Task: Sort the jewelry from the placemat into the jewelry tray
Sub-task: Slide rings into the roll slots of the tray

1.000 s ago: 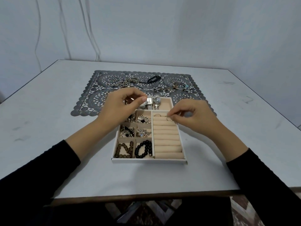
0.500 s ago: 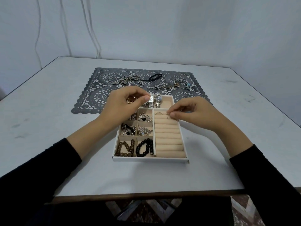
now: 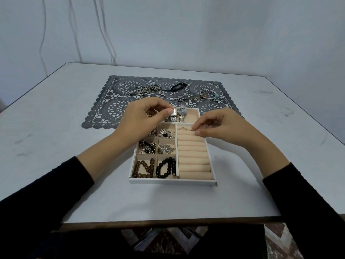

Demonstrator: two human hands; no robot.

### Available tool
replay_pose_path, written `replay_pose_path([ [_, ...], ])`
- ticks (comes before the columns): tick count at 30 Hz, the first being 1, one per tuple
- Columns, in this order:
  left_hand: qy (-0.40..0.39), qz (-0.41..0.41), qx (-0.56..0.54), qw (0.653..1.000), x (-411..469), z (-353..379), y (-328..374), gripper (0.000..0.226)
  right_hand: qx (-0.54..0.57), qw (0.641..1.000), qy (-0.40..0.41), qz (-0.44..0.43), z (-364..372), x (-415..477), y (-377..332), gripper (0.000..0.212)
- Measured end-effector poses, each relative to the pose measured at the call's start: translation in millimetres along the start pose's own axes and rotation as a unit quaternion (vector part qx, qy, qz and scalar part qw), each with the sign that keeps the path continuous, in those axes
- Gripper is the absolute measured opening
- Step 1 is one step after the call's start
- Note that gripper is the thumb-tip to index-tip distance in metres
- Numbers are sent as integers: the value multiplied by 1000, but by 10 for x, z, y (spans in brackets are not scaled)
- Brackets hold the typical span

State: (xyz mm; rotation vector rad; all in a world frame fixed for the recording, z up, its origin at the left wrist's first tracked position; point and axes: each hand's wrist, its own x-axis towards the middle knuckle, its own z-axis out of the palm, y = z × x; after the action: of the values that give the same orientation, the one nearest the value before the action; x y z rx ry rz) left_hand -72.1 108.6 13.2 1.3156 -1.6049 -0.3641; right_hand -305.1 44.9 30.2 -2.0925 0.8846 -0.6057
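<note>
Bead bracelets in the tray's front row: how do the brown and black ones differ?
The brown bead bracelet is translucent brown; the black bead bracelet is glossy black. The brown one lies in the front-left corner compartment; the black one is in the compartment beside the ring rolls. The brown one is bunched in a zigzag; the black one forms an open loop. Both are round-bead strands in the jewelry tray.

No writing we can read here. The two watch faces (image 3: pixel 179 111) at the far end of the jewelry tray (image 3: pixel 172 181) are too small and blurred for numerals or a brand; the placemat (image 3: pixel 112 109) beyond it and the worktop (image 3: pixel 56 137) under it show no legible marks.
</note>
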Motion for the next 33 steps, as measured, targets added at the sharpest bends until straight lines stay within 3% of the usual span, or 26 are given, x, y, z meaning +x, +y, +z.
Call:
replay_pose_path([
  [8,-10,5,0,1000,9,23,3,7,45,999,8,-1,-13,9,64,16],
  [12,-19,17,3,1000,18,54,42,7,109,990,93,12,-32,8,171,15],
  [14,-24,26,10,999,19,75,64,8,78,983,168,16,-10,32,260,13],
  [17,-38,43,31,998,23,105,79,7,-62,966,249,38,17,90,420,18],
  [23,-73,72,76,992,47,121,67,9,-235,945,225,43,49,133,547,30],
  [33,-118,173,169,963,80,165,56,14,-260,948,175,51,105,146,627,34],
])
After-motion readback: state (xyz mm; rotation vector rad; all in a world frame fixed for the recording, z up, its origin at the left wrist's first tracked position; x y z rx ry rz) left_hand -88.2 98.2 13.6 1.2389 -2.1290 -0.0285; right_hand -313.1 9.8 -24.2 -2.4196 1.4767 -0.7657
